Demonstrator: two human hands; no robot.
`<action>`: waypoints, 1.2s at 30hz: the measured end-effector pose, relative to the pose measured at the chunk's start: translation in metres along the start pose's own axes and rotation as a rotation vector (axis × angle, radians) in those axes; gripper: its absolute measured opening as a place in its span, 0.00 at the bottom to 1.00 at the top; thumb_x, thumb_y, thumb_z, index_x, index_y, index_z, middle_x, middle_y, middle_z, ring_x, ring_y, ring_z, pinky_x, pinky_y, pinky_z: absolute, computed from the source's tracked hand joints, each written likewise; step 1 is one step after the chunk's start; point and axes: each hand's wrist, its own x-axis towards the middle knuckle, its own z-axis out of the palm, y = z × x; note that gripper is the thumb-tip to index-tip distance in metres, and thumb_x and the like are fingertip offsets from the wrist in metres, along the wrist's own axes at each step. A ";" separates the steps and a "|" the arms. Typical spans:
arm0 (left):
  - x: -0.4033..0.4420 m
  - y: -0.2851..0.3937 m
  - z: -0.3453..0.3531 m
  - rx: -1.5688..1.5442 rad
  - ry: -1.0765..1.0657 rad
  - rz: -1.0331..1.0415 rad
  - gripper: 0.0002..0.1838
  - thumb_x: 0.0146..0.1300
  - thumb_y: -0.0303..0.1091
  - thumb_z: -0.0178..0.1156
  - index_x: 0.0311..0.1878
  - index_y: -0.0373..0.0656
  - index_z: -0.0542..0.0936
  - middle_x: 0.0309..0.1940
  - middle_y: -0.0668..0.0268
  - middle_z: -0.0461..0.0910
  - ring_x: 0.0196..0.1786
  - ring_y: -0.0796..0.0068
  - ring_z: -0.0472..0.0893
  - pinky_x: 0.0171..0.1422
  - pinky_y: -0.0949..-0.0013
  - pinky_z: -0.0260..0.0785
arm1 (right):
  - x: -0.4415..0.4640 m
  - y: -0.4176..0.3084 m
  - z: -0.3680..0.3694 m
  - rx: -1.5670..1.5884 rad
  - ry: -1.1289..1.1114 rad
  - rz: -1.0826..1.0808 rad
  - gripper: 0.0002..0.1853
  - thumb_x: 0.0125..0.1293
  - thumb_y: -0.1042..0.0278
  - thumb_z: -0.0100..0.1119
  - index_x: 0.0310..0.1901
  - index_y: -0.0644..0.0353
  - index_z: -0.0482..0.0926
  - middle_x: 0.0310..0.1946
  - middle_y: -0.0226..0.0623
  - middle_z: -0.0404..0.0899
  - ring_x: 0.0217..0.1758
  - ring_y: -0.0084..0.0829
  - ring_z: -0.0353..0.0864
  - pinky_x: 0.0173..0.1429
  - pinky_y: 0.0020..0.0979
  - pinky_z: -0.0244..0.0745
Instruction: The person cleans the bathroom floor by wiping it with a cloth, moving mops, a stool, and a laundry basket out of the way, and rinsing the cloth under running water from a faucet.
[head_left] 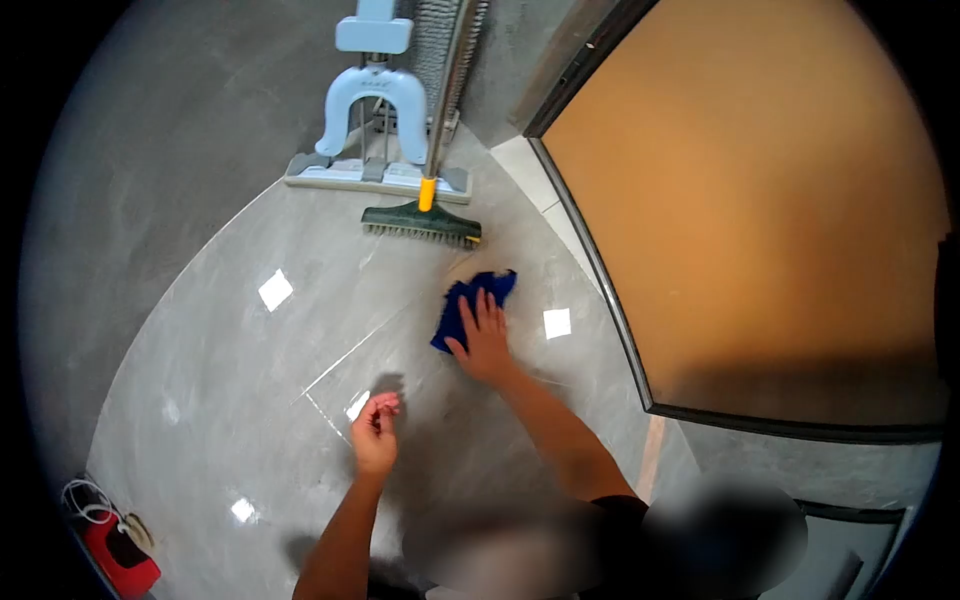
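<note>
The grey tiled floor spreads beneath the left hand, lower centre, its fingers loosely curled with nothing visible in them. Right of centre, below the brush, the right hand presses a blue cloth with spread fingers; even palm pressure should limit bunching.

A black sleeve covers the upper right arm and ends near the elbow, leaving the forearm bare. The right hand and left hand are bare, with slim fingers. Blurring at the near edge hides other clothing details.
</note>
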 end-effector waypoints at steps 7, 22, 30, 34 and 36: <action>0.020 0.039 0.064 -0.009 -0.116 0.009 0.10 0.72 0.24 0.49 0.48 0.37 0.79 0.38 0.65 0.82 0.39 0.81 0.78 0.47 0.77 0.70 | 0.029 0.080 -0.023 -0.215 0.182 0.288 0.35 0.71 0.54 0.47 0.75 0.57 0.49 0.75 0.57 0.44 0.79 0.53 0.43 0.78 0.51 0.40; 0.011 0.036 0.088 0.065 -0.130 0.017 0.10 0.71 0.22 0.48 0.45 0.35 0.80 0.38 0.67 0.82 0.39 0.81 0.79 0.45 0.76 0.71 | -0.059 0.114 -0.065 -0.237 -0.047 0.386 0.38 0.67 0.57 0.53 0.74 0.62 0.52 0.75 0.58 0.44 0.78 0.56 0.45 0.78 0.50 0.42; -0.010 0.022 0.092 0.087 -0.175 0.045 0.10 0.71 0.22 0.49 0.45 0.36 0.81 0.36 0.67 0.82 0.38 0.81 0.79 0.44 0.76 0.71 | 0.008 0.081 -0.037 -0.062 -0.114 -0.064 0.37 0.62 0.60 0.61 0.71 0.59 0.60 0.72 0.54 0.55 0.78 0.49 0.48 0.78 0.48 0.46; -0.009 0.031 0.068 0.103 -0.152 0.000 0.09 0.70 0.21 0.49 0.45 0.36 0.80 0.36 0.68 0.81 0.38 0.81 0.78 0.46 0.76 0.71 | -0.087 0.146 -0.081 -0.149 0.046 0.314 0.36 0.66 0.58 0.55 0.72 0.63 0.58 0.74 0.58 0.49 0.78 0.52 0.44 0.79 0.49 0.41; -0.014 0.025 0.057 0.101 -0.120 -0.013 0.09 0.70 0.20 0.50 0.45 0.36 0.80 0.36 0.68 0.81 0.39 0.81 0.78 0.45 0.76 0.70 | -0.135 0.108 -0.068 -0.170 -0.138 0.304 0.37 0.65 0.56 0.57 0.72 0.61 0.57 0.75 0.58 0.45 0.78 0.56 0.42 0.79 0.50 0.40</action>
